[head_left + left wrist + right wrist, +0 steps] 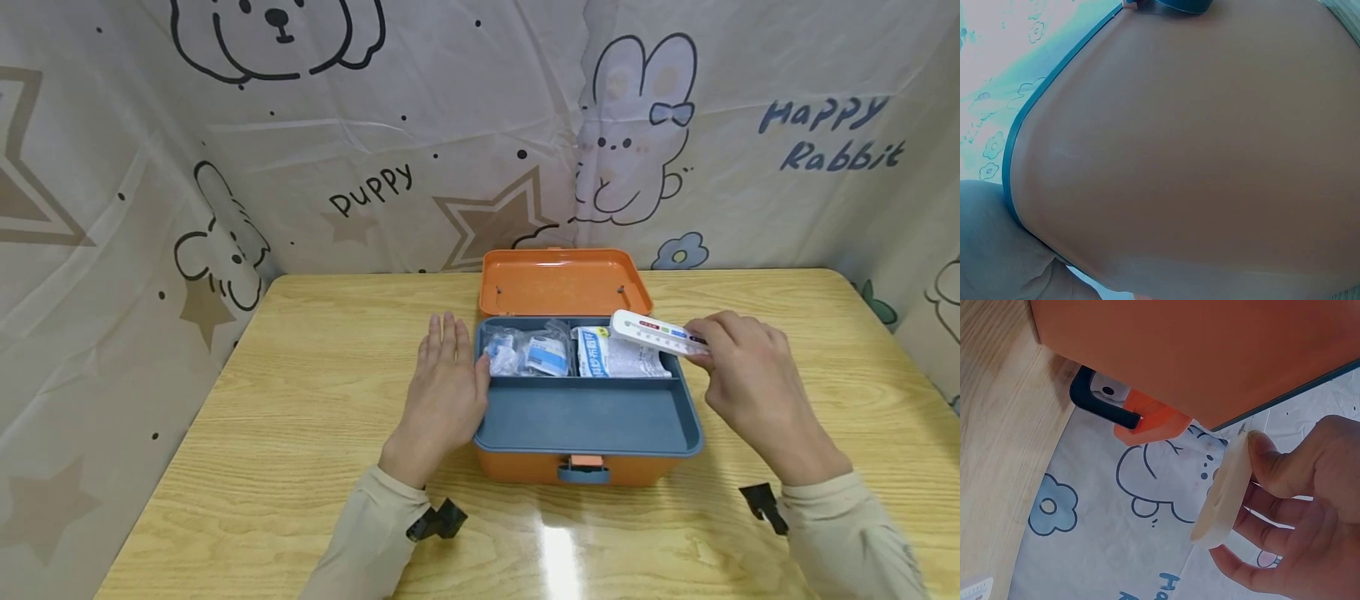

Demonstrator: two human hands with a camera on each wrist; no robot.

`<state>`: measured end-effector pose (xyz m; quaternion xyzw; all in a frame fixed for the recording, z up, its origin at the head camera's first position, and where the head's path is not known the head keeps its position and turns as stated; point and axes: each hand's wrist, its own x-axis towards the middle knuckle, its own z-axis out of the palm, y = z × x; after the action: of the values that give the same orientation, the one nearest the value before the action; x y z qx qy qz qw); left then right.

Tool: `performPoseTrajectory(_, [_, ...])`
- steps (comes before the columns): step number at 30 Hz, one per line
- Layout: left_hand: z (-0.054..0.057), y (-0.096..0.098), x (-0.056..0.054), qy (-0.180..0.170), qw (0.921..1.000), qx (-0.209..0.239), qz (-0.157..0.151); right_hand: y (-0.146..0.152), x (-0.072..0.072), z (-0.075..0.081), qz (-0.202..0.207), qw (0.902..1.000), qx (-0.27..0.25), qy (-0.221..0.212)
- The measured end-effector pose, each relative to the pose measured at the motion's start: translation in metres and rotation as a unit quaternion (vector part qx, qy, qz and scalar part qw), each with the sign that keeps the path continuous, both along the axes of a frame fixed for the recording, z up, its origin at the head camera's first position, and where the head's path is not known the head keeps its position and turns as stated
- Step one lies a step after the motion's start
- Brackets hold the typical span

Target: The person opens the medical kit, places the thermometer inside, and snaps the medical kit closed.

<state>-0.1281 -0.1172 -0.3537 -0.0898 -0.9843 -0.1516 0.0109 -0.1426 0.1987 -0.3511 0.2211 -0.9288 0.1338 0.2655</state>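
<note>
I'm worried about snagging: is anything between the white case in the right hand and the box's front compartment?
Nothing visible blocks it: the lid stands open at the back. A low divider edges the front compartment, but the white case appears higher.

The box [588, 419] looks smooth plastic; the tabletop [330, 375] glossy wood; the backdrop [480, 108] creased cloth.

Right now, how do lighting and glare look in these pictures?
Head view: a glare streak on the table in front of the orange box, print on the white stick too small to read; left wrist view: the cloth washed out and bluish; right wrist view: duller light, soft shadow beside the box.
</note>
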Motion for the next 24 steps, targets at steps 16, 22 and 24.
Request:
performPoseTrajectory(16, [0.0009,0.0002,-0.0007,-0.007,1.0000,-0.002,-0.001,-0.0053,0.0053,0.0001,0.013,0.9999,-0.001,0.006])
performPoseTrajectory(22, [0.0008,0.0002,-0.0003,-0.009,0.9999,0.004,-0.003,-0.0074,0.0082,-0.0007,0.013,0.9999,0.003,0.007])
performPoseTrajectory(24, [0.0012,0.0004,-0.0002,-0.010,0.9999,0.004,-0.004,-0.0080,0.0091,-0.0003,0.012,0.9999,0.005,0.009])
